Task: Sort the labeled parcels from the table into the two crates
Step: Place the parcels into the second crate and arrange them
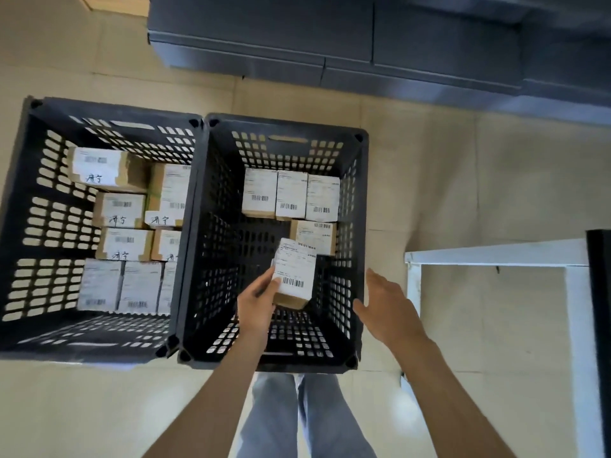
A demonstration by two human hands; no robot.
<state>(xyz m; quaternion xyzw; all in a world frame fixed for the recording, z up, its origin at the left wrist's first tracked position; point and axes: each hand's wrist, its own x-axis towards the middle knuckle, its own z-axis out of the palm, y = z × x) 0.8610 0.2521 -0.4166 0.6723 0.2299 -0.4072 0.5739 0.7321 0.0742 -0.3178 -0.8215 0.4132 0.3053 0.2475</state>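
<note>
Two black slotted crates stand side by side on the floor. My left hand (256, 304) grips a small cardboard parcel (294, 272) with a white barcode label, held inside the right crate (362, 200) above its floor. Several labeled parcels (291, 195) lie along that crate's far side. My right hand (386, 307) hovers with straight fingers over the crate's right rim, holding nothing. The left crate (20, 180) holds several labeled parcels (122, 211), some marked by hand.
A white table frame (496, 256) stands to the right of the crates, with a dark edge (600, 292) beside it. Grey furniture (363, 44) runs along the far side. My legs (297, 414) are just behind the right crate. Tiled floor surrounds everything.
</note>
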